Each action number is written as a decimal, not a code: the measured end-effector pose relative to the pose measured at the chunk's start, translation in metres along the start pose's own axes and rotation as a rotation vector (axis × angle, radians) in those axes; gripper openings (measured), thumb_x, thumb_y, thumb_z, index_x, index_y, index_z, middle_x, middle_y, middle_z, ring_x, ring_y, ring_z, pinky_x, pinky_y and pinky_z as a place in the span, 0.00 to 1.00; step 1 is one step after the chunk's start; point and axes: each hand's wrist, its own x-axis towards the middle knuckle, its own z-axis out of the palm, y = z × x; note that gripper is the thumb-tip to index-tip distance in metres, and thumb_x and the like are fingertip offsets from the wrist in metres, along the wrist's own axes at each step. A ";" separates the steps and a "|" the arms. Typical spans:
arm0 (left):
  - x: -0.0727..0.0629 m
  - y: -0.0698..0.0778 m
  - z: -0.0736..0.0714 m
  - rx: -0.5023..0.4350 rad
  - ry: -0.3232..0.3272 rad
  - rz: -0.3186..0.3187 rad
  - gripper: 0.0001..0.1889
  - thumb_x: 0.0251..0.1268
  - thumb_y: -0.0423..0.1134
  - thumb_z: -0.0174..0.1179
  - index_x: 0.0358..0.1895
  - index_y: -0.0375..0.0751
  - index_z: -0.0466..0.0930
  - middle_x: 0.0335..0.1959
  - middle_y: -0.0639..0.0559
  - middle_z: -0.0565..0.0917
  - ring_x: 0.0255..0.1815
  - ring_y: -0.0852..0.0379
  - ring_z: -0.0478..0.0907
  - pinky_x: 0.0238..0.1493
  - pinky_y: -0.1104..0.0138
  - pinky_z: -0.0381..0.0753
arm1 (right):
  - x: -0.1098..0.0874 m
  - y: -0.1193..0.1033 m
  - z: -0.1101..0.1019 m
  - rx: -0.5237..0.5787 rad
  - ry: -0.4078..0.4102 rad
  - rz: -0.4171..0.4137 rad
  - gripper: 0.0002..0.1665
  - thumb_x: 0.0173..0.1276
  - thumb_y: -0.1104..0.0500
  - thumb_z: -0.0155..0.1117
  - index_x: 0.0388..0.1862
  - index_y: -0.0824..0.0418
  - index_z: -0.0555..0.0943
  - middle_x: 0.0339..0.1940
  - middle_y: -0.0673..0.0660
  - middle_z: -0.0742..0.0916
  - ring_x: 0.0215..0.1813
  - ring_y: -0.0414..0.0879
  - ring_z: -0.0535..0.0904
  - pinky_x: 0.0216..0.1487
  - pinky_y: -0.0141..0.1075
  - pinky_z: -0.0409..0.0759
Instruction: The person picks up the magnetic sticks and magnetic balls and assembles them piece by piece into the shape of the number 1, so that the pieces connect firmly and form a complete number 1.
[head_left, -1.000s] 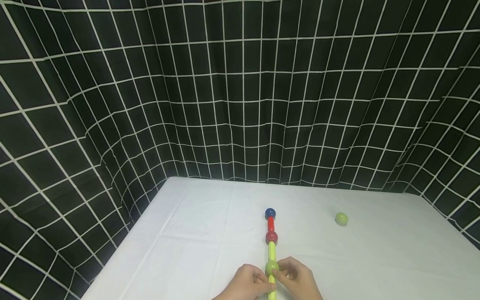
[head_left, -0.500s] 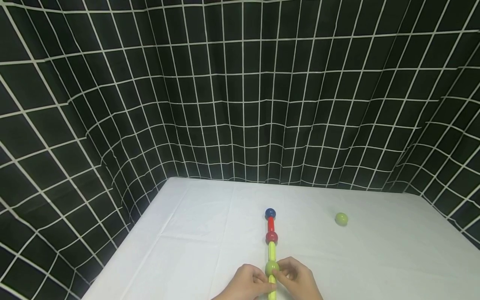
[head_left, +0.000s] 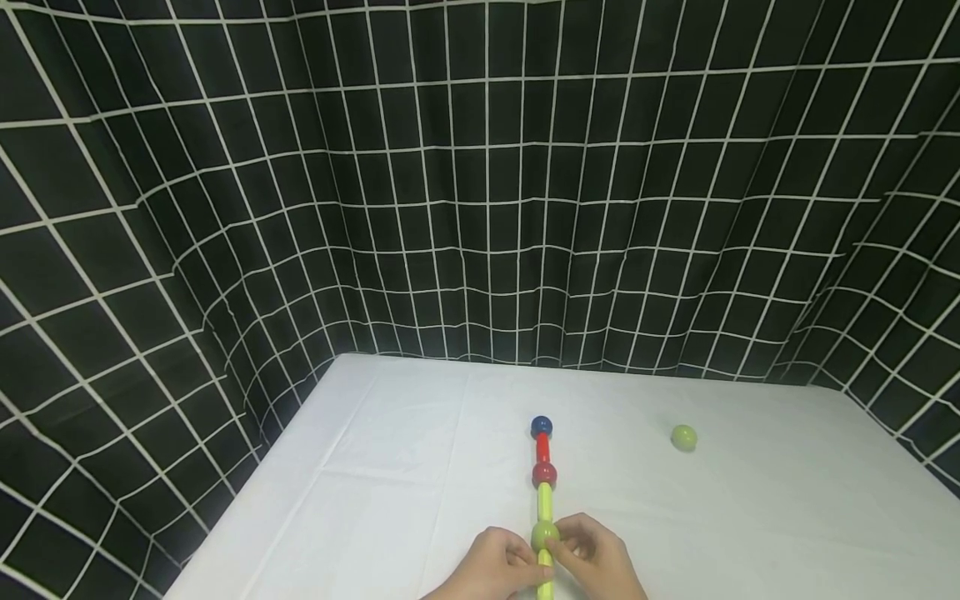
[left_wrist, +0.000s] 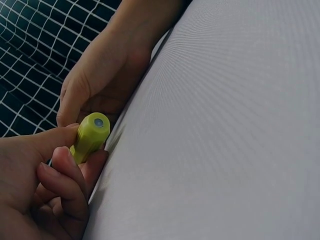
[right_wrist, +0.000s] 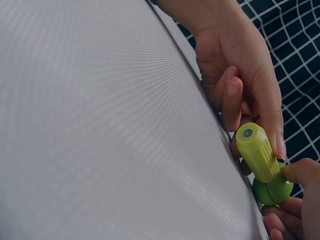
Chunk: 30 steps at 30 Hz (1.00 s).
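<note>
A straight chain of toy rods and balls lies on the table in the head view. From its far end come a blue ball (head_left: 542, 427), a red rod (head_left: 543, 448), a red ball (head_left: 544, 475), a yellow-green rod (head_left: 545, 502), a green ball (head_left: 545, 533) and a nearer yellow-green rod (head_left: 545, 590). My left hand (head_left: 492, 568) pinches that nearer rod between thumb and fingers. My right hand (head_left: 598, 557) holds the green ball from the right. The near rod (right_wrist: 257, 150) meets the ball (right_wrist: 273, 191) in the right wrist view; a grey dot marks its free end.
A loose green ball (head_left: 684, 437) sits to the right of the chain, farther back. White cloth covers the table (head_left: 360, 475). Dark curtains with a white grid (head_left: 480, 183) stand behind the table and along both sides.
</note>
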 end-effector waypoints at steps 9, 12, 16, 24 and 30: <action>-0.001 0.002 0.000 0.000 0.006 -0.014 0.11 0.51 0.45 0.67 0.24 0.41 0.81 0.09 0.58 0.71 0.09 0.66 0.60 0.15 0.78 0.65 | 0.002 0.002 -0.003 -0.011 0.028 -0.012 0.19 0.59 0.47 0.64 0.41 0.59 0.79 0.28 0.48 0.83 0.30 0.35 0.74 0.31 0.26 0.73; -0.001 0.002 0.000 0.008 0.011 -0.018 0.11 0.51 0.45 0.68 0.24 0.41 0.81 0.09 0.58 0.70 0.09 0.66 0.60 0.14 0.77 0.65 | 0.004 0.003 -0.005 -0.010 0.072 -0.008 0.18 0.59 0.48 0.65 0.40 0.60 0.80 0.29 0.48 0.84 0.31 0.36 0.76 0.33 0.29 0.77; 0.000 0.002 0.000 0.022 0.017 -0.005 0.12 0.51 0.46 0.68 0.24 0.41 0.81 0.09 0.58 0.70 0.09 0.66 0.60 0.14 0.77 0.64 | 0.009 0.006 -0.011 0.006 0.130 0.013 0.17 0.59 0.50 0.66 0.39 0.61 0.81 0.34 0.51 0.86 0.33 0.39 0.79 0.36 0.35 0.81; -0.001 0.000 0.000 0.036 0.021 -0.003 0.12 0.51 0.47 0.67 0.24 0.41 0.81 0.09 0.57 0.71 0.10 0.65 0.62 0.15 0.77 0.65 | 0.024 0.022 -0.032 -0.020 0.225 0.056 0.17 0.59 0.53 0.66 0.42 0.63 0.80 0.36 0.55 0.87 0.35 0.43 0.83 0.38 0.37 0.82; 0.000 -0.002 0.001 0.040 0.024 -0.005 0.12 0.51 0.47 0.67 0.23 0.41 0.80 0.10 0.57 0.71 0.11 0.64 0.63 0.16 0.76 0.66 | 0.029 0.034 -0.050 -0.033 0.264 0.043 0.19 0.60 0.53 0.66 0.44 0.65 0.79 0.38 0.59 0.87 0.38 0.45 0.83 0.41 0.38 0.82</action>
